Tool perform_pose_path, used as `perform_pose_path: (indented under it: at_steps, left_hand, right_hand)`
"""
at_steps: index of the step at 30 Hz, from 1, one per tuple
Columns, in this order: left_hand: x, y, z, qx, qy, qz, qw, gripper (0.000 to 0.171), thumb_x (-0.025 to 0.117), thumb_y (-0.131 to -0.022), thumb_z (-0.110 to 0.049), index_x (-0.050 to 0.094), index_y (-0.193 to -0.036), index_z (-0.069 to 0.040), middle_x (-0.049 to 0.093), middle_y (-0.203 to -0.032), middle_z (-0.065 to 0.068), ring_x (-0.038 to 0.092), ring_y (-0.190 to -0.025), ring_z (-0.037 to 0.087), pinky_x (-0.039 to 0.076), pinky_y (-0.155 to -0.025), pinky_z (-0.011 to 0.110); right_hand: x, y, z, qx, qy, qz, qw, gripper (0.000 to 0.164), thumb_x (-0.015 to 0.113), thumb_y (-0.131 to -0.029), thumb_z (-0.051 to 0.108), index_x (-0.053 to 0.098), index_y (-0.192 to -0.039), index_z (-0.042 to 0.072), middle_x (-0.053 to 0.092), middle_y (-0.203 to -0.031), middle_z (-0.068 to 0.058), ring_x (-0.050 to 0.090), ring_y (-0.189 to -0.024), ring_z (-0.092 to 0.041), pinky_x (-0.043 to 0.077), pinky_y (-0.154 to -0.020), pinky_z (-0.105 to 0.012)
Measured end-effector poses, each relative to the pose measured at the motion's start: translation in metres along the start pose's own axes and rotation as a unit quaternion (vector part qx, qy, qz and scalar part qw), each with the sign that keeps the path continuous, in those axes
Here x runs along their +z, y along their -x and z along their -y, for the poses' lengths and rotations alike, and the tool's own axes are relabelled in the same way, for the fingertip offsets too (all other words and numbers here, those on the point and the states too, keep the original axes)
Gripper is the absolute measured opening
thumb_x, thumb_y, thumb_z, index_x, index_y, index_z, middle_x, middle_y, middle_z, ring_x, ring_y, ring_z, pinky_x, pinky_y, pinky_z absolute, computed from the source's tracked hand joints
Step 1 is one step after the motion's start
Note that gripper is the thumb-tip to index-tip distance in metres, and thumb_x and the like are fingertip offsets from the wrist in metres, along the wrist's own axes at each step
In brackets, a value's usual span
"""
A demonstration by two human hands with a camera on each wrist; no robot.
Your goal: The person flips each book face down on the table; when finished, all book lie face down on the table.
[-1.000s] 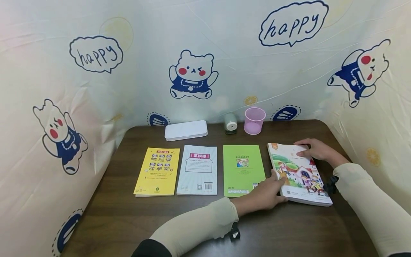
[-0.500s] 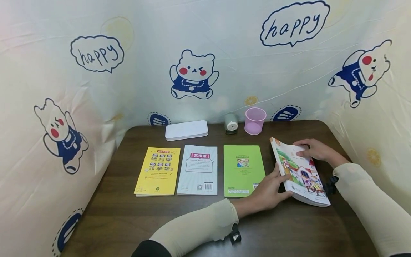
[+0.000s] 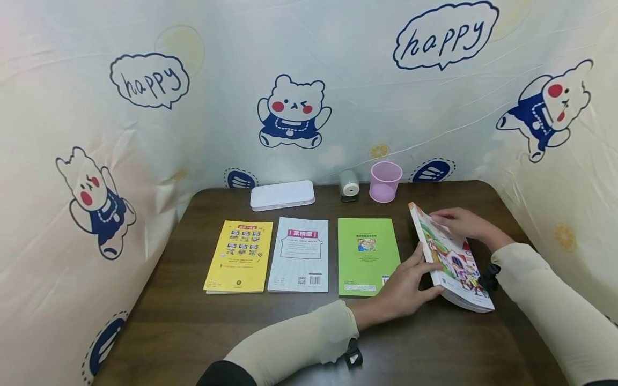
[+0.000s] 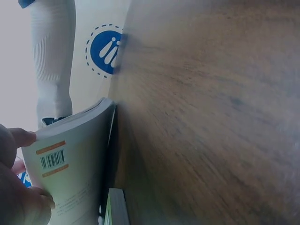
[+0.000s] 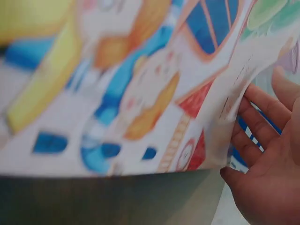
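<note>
A thick paperback book (image 3: 456, 262) with a colourful cartoon cover stands tilted at the table's right side, its left edge raised. My left hand (image 3: 402, 287) grips that raised edge. In the left wrist view, its fingers lie against the book's pale back cover (image 4: 77, 183), which bears a barcode. Near the far right edge of the book is my right hand (image 3: 461, 222). Seen in the right wrist view, that hand (image 5: 267, 136) has its fingers extended at the cover's edge, palm in sight. A green book (image 3: 367, 254) lies flat just left of my left hand.
Left of the green book lie a light blue book (image 3: 298, 257) and a yellow book (image 3: 238, 257), both flat. A white flat case (image 3: 282, 195), a small pale green device (image 3: 349, 185) and a pink cup (image 3: 385, 182) stand along the back of the brown table (image 3: 193, 332).
The cartoon book's left edge has risen from lying nearly flat to a clear tilt. My left hand has turned up with it, and my right hand has shifted slightly left over its far edge.
</note>
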State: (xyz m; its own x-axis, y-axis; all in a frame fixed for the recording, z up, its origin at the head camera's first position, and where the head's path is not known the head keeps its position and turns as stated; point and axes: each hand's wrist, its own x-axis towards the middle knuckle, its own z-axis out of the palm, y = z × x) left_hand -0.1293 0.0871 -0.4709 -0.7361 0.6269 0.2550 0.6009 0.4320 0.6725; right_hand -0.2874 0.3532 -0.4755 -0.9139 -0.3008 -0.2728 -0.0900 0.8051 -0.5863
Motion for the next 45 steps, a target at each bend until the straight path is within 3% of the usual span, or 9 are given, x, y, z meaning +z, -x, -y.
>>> perform_pose_path:
  at_steps: [7,13,23,28,31,33,36,39,45]
  left_hand:
    - [-0.004,0.002,-0.007,0.023,0.010,-0.008,0.9997,0.044,0.065,-0.103,-0.029,0.061,-0.144,-0.012,0.009,-0.171,0.021,0.021,-0.156,0.021,0.030,-0.116,0.017]
    - [-0.007,0.001,-0.012,0.044,0.010,-0.017,0.9988,0.043,0.064,-0.104,-0.029,0.062,-0.143,-0.013,0.010,-0.171,0.021,0.022,-0.155,0.021,0.028,-0.117,0.016]
    - [-0.012,-0.001,-0.014,0.080,0.060,-0.054,0.9935,0.036,0.064,-0.104,-0.021,0.066,-0.140,-0.012,0.010,-0.171,0.020,0.023,-0.155,0.023,0.028,-0.118,0.020]
    - [-0.017,-0.002,-0.017,0.088,0.070,-0.069,0.9913,0.035,0.065,-0.104,-0.019,0.068,-0.138,-0.012,0.015,-0.170,0.020,0.028,-0.153,0.023,0.029,-0.116,0.018]
    - [-0.020,-0.003,-0.019,0.092,0.066,-0.072,0.9910,0.034,0.065,-0.103,-0.018,0.069,-0.136,-0.012,0.019,-0.170,0.019,0.029,-0.152,0.022,0.031,-0.115,0.018]
    - [-0.022,-0.003,-0.021,0.096,0.056,-0.075,0.9910,0.033,0.065,-0.103,-0.019,0.070,-0.136,-0.013,0.021,-0.170,0.019,0.030,-0.152,0.022,0.032,-0.115,0.020]
    - [-0.026,-0.004,-0.025,0.101,0.041,-0.075,0.9912,0.032,0.065,-0.104,-0.020,0.070,-0.135,-0.013,0.022,-0.169,0.019,0.030,-0.152,0.022,0.032,-0.117,0.023]
    - [-0.029,-0.005,-0.028,0.100,0.035,-0.067,0.9922,0.032,0.063,-0.105,-0.021,0.070,-0.135,-0.014,0.021,-0.169,0.019,0.027,-0.154,0.021,0.028,-0.119,0.022]
    - [-0.028,-0.004,-0.031,0.094,0.033,-0.047,0.9939,0.032,0.062,-0.105,-0.021,0.069,-0.136,-0.015,0.018,-0.170,0.018,0.024,-0.155,0.019,0.027,-0.118,0.018]
  right_hand:
    - [0.000,-0.001,0.019,-0.021,-0.035,-0.002,0.999,0.075,0.040,-0.108,0.056,0.045,-0.152,-0.004,0.052,-0.144,-0.032,0.053,-0.123,-0.044,0.044,-0.100,-0.065]
    - [-0.003,0.001,0.036,-0.043,-0.083,-0.020,0.995,0.073,0.037,-0.109,0.055,0.041,-0.155,-0.002,0.045,-0.152,-0.031,0.043,-0.134,-0.048,0.031,-0.109,-0.074]
    - [-0.010,0.003,0.064,-0.062,-0.192,-0.037,0.979,0.071,0.042,-0.109,0.049,0.031,-0.159,-0.001,0.036,-0.156,-0.030,0.039,-0.142,-0.049,0.030,-0.115,-0.068]
    - [-0.014,0.002,0.072,-0.089,-0.230,-0.048,0.968,0.064,0.040,-0.111,0.044,0.032,-0.159,0.002,0.044,-0.150,-0.023,0.050,-0.131,-0.036,0.047,-0.110,-0.053]
    - [-0.015,0.002,0.075,-0.111,-0.253,-0.058,0.959,0.056,0.042,-0.111,0.041,0.038,-0.155,0.006,0.058,-0.138,-0.007,0.057,-0.119,-0.018,0.054,-0.096,-0.033]
    - [-0.016,0.002,0.076,-0.128,-0.286,-0.053,0.948,0.048,0.042,-0.111,0.039,0.043,-0.150,0.010,0.065,-0.129,0.004,0.061,-0.115,-0.009,0.053,-0.090,-0.024]
    - [-0.015,0.002,0.076,-0.152,-0.345,-0.035,0.926,0.035,0.043,-0.112,0.034,0.047,-0.142,0.017,0.070,-0.121,0.014,0.067,-0.114,-0.007,0.056,-0.086,-0.022]
    - [-0.014,0.001,0.075,-0.163,-0.390,-0.018,0.906,0.029,0.042,-0.113,0.030,0.048,-0.139,0.021,0.073,-0.120,0.012,0.070,-0.114,-0.011,0.058,-0.085,-0.025]
    - [-0.011,0.002,0.072,-0.175,-0.439,0.000,0.881,0.030,0.040,-0.113,0.027,0.045,-0.142,0.019,0.071,-0.125,0.009,0.067,-0.119,-0.012,0.057,-0.089,-0.024]
